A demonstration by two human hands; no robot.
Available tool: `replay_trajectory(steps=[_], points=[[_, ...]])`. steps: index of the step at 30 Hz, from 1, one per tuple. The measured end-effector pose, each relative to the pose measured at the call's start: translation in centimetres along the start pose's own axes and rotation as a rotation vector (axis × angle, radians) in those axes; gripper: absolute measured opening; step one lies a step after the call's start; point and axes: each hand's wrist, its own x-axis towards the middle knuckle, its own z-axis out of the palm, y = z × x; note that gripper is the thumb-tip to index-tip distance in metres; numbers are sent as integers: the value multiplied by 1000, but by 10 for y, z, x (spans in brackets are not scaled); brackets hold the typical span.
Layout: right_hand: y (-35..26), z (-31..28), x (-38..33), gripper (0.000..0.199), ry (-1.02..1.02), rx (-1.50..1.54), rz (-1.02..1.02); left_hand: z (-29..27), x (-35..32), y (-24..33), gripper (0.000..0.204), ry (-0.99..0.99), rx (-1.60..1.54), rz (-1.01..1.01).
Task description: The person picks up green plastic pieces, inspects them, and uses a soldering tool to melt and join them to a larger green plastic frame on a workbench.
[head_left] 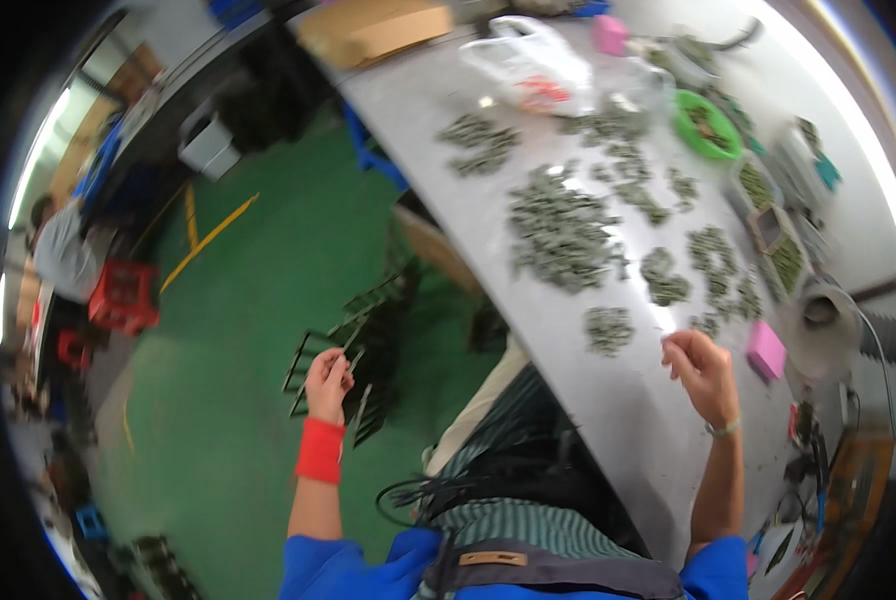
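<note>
Green flooring is showing beside the grey worktable. Over that floor, left of the table, the left hand is pinching a thin metal strip, probably light and stiff, best held mid-length. Right hand is hovering above the table, fingers curled, seemingly empty.

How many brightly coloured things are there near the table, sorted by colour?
Pink blocks: 2, one near the right hand, one at the far end
Green bowl: 1
Red crates: 2, a large one and a small one
Red wristband: 1
Total: 6
</note>
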Motion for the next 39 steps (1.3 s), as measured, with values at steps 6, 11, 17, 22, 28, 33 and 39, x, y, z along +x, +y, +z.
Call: replay_trajectory(steps=[6, 11, 17, 22, 28, 33, 39], points=[[-50, 80, -9, 25, -541, -456, -208, -157, 20, -122, 17, 473, -81, -244], [-63, 105, -16, 31, -558, -686, -111, -175, 4, -201, 18, 446, 310, -382], [-79, 123, -15, 32, -537, -938, 0, -109, 55, -248, 21, 206, 385, -277], [-87, 137, -14, 31, -523, -1008, 20, -70, 148, -252, 19, 108, 375, -131], [-90, 140, -8, 30, -529, -1031, 102, 11, 256, -187, 26, 98, 754, 230], [-89, 145, -7, 29, -524, -1035, 192, 73, 317, -160, 43, 315, 1254, 152], [-87, 144, -2, 29, -546, -1054, 261, 86, 378, -182, 56, -67, 1318, -299]])
